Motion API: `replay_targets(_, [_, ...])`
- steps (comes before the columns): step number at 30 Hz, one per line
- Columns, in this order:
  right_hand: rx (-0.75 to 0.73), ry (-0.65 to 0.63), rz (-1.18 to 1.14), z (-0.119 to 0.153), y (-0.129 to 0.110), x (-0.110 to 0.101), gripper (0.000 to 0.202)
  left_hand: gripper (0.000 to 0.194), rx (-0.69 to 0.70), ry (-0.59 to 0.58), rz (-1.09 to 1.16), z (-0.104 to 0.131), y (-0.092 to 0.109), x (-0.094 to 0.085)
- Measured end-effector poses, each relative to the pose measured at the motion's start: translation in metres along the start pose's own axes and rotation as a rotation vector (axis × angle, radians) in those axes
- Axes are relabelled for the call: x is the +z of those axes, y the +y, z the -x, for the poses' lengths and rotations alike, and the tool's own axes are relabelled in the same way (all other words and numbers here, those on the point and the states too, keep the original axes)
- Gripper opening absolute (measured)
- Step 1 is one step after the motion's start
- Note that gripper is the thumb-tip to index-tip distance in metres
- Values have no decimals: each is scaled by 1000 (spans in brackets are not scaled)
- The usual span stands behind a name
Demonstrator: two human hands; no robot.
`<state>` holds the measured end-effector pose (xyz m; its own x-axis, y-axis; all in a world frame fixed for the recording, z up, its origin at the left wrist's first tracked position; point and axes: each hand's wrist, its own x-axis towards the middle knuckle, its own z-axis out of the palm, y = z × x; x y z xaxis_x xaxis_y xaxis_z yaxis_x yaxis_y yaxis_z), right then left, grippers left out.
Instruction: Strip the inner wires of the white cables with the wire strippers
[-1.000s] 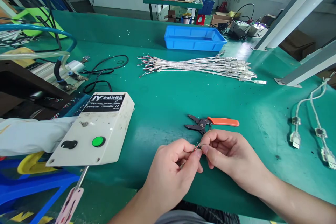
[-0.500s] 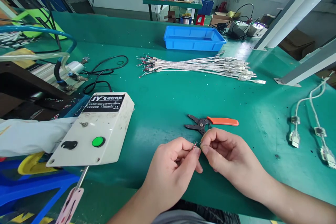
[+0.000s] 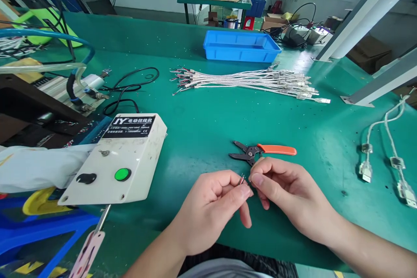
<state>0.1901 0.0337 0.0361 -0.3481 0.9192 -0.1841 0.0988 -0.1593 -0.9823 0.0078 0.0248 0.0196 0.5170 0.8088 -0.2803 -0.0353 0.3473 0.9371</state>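
My left hand (image 3: 215, 208) pinches a few thin wires (image 3: 241, 180), red, white and dark, whose ends poke up between thumb and forefinger. Where these wires lead is hidden inside the hand. Close beside their tips, my right hand (image 3: 283, 195) has its thumb and forefinger pressed together; whatever sits between them is too small to make out. Just beyond the fingers lies a wire stripper (image 3: 250, 153) with black jaws and an orange handle (image 3: 278, 150), its other handle covered by the right hand.
A bundle of white USB cables (image 3: 241, 80) lies in front of a blue tray (image 3: 243, 53). On the left stands a white control box (image 3: 137, 156) with a green button. Two USB cables (image 3: 395, 156) and metal posts (image 3: 365, 13) are on the right.
My left hand has turned slightly, its lower fingers extending downward. My right fingers have shifted a little around the wire tips. The stripper has stayed put.
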Motion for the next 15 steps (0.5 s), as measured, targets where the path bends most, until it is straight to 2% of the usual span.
replay_targets(2, [31,-14,23,-1,0,-1,33,32,18,24,-35,0,-1,1])
replay_targets(6, [103,-47,40,-2,2,-3,38,20,71,166,-104,-1,-1,3])
replay_targets(8, [134,-59,12,-3,3,-4,37,21,64,209,-161,-1,-1,3])
replay_targets(12, [171,-95,-75,-4,4,-5,32,28,40,210,-248,0,0,3])
replay_targets(15, [137,-85,-58,-3,2,-3,31,33,43,215,-217,1,0,2])
